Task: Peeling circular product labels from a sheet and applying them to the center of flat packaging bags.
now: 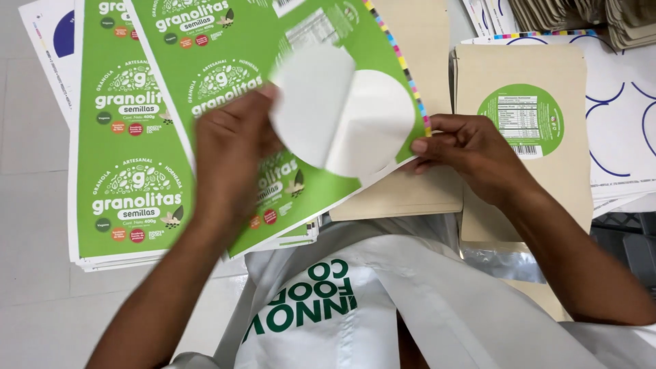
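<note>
Left hand [229, 154] peeling round sticker [311, 102], right hand [471, 154] pinching green label sheet [225, 55], labelled kraft pouch [526, 137] beside.

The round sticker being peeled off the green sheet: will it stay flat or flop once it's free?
The round sticker already curls over where the left hand lifts it, so probably floppy and very light. Its exposed underside likely clings to fingers or folds onto itself.

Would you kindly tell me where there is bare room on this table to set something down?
Bare table shows left of the green label sheets, running down toward the left forearm. Elsewhere is crowded: kraft pouch, printed sheets and pouch stacks cover the right side.
</note>
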